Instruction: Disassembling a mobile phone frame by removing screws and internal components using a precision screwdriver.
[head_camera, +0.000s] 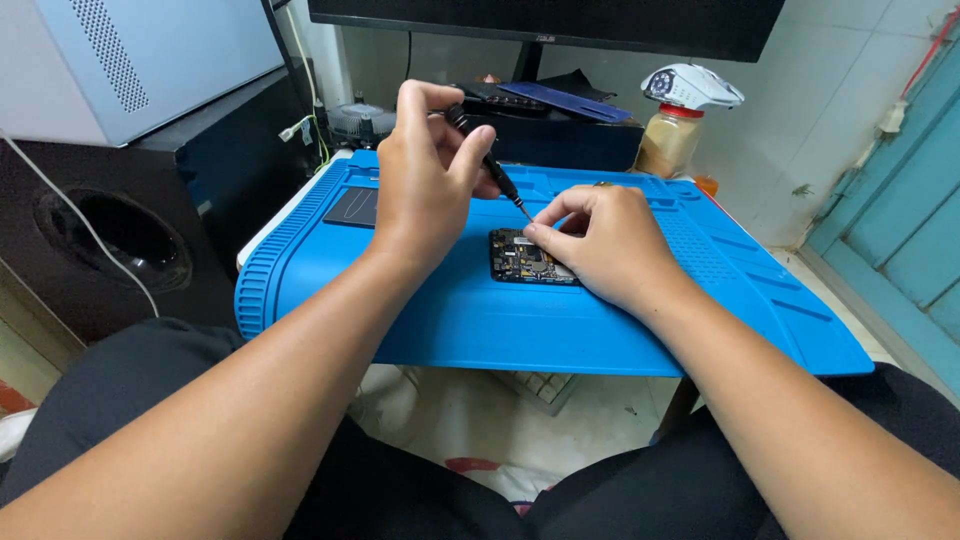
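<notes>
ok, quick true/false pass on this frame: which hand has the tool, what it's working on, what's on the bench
1. The left hand holds the black screwdriver. True.
2. The right hand is lifted clear of the opened phone. False: it rests on the phone, fingertips at the screwdriver tip.
3. The phone lies on a blue work mat. True.
4. The mat is red. False: blue.
5. A white mouse sits on top of a jar behind the mat. True.
</notes>
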